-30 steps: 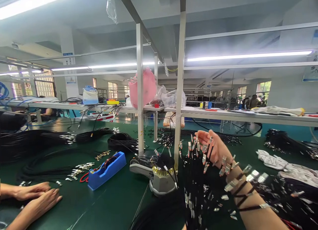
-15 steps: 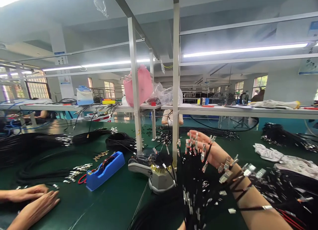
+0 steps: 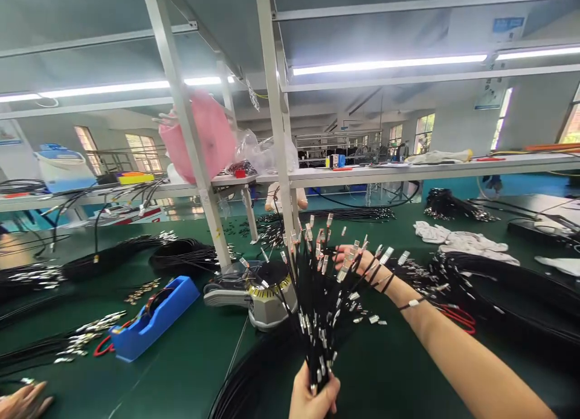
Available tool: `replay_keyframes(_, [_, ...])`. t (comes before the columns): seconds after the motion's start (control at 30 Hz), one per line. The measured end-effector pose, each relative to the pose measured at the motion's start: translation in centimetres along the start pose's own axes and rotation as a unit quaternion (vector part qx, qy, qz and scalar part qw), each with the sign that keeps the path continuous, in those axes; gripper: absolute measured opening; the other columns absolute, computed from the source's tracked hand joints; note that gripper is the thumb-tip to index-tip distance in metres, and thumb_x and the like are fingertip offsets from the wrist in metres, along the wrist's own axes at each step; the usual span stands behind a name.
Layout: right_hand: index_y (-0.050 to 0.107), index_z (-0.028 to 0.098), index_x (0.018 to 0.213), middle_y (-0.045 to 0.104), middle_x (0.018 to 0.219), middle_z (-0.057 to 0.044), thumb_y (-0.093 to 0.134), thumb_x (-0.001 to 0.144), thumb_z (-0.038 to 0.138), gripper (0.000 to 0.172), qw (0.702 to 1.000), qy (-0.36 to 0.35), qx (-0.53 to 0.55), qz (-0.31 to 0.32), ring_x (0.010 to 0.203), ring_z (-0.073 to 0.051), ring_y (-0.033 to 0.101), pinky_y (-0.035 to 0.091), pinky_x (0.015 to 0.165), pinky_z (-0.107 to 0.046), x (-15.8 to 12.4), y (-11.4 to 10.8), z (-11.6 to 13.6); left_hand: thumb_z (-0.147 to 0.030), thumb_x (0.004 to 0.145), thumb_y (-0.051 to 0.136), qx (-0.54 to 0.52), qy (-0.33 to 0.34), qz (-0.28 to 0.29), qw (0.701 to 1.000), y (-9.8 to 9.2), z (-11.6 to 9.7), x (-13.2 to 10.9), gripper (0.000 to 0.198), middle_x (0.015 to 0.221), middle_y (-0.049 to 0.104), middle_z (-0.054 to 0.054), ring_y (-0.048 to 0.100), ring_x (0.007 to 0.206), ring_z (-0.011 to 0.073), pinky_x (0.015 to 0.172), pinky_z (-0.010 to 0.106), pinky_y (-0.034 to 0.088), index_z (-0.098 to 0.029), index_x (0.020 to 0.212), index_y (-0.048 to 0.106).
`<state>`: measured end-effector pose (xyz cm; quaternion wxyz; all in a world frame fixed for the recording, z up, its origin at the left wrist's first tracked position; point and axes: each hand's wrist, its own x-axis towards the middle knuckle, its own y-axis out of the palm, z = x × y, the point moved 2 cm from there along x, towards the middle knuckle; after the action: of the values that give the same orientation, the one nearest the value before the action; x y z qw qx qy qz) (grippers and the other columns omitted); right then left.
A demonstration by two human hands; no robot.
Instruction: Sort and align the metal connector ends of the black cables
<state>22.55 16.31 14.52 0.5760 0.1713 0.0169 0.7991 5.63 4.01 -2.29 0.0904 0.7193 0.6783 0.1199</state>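
My left hand (image 3: 313,395), low in the middle, is closed around a thick bundle of black cables (image 3: 312,298). The cables fan upward from the fist, their metal connector ends spread at the top. Behind the right side of this fan is my right hand (image 3: 351,259), its fingers stretched out and partly covered by the connectors. Several cable ends lie across my right wrist and forearm. Just left of the bundle stands a grey machine with a round, yellow-marked top (image 3: 272,301).
A blue tape dispenser (image 3: 154,322) sits on the green table at left, near more cable bundles (image 3: 181,256). White gloves (image 3: 466,244) and coiled black cables (image 3: 512,304) lie at right. A co-worker's hand (image 3: 27,401) shows at lower left. Shelf posts (image 3: 276,105) rise ahead.
The view has swung right. My left hand has come into view holding the bundle, and the cables now stand spread in front of my right hand. The co-worker's hands have slid toward the left edge.
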Motion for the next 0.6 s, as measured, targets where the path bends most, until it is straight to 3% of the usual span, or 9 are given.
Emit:
replay_keyframes(0.1, [0.070,0.016,0.072,0.071,0.067,-0.003,0.080,0.053,0.017,0.021,0.998,0.018,-0.053,0.020,0.062,-0.019,0.064,0.051,0.062,-0.030,-4.9,-2.6,0.2,-0.056,0.051,0.076,0.000,0.010,-0.008,1.000,0.0,0.3,0.1,0.052,0.055,0.051,-0.002,0.042,0.034,0.0045,0.035,0.017,0.032,-0.013,0.071,0.055])
replay_keyframes(0.17, [0.072,0.017,0.082,0.072,0.074,-0.005,0.077,0.059,0.022,0.025,0.998,0.001,-0.056,0.009,0.067,-0.020,0.065,0.051,0.066,-0.032,-7.6,-3.6,1.5,-0.055,0.051,0.076,0.013,0.008,-0.013,1.000,0.0,0.4,0.2,0.052,0.054,0.052,-0.002,0.042,0.033,0.0046,0.034,0.017,0.030,-0.013,0.073,0.056])
replay_keyframes(0.23, [0.071,0.019,0.090,0.071,0.079,-0.006,0.073,0.067,0.032,0.027,0.996,-0.060,-0.031,-0.050,0.070,-0.019,0.064,0.051,0.068,-0.032,-9.4,-3.9,3.2,-0.055,0.051,0.076,0.020,0.008,-0.015,1.000,0.0,0.4,0.3,0.051,0.053,0.052,-0.002,0.042,0.032,0.0045,0.034,0.016,0.030,-0.013,0.071,0.056])
replay_keyframes(0.37, [0.072,0.016,0.077,0.066,0.068,-0.005,0.069,0.072,0.038,0.023,0.979,-0.113,-0.057,-0.158,0.059,-0.015,0.059,0.050,0.057,-0.027,-10.2,-2.6,4.9,-0.055,0.053,0.075,0.019,0.016,-0.028,0.999,0.0,0.3,0.3,0.049,0.051,0.052,-0.002,0.042,0.034,0.0054,0.035,0.017,0.032,-0.013,0.068,0.056])
replay_keyframes(0.6, [0.069,0.017,0.069,0.065,0.068,-0.003,0.070,0.071,0.036,0.019,0.955,-0.174,-0.106,-0.216,0.066,-0.016,0.058,0.048,0.064,-0.027,-10.1,-0.8,4.4,-0.055,0.050,0.076,0.029,0.008,-0.055,0.998,0.2,0.0,0.3,0.049,0.047,0.051,-0.003,0.042,0.031,0.0071,0.033,0.019,0.033,-0.013,0.069,0.058])
